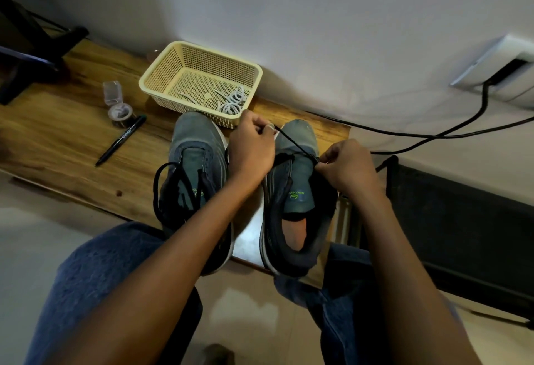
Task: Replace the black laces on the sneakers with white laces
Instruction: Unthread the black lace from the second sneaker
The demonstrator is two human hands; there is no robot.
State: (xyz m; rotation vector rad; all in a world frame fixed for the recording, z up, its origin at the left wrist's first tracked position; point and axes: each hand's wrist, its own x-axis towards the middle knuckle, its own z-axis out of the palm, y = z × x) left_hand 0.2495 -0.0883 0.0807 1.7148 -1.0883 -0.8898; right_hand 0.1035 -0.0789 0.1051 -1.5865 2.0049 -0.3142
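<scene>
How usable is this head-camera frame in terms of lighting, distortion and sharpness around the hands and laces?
Head view: dim, warm light; wide-angle bending of the wall and the table edge; slight softness overall. The black lace stretched between the left hand and right hand reads clearly against the right sneaker; the white laces in the basket are soft but recognisable.

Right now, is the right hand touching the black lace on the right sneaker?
Touching. The head view shows the right hand pinching the black lace at its fingertips, above the right sneaker; the lace runs taut up to the left hand.
</scene>
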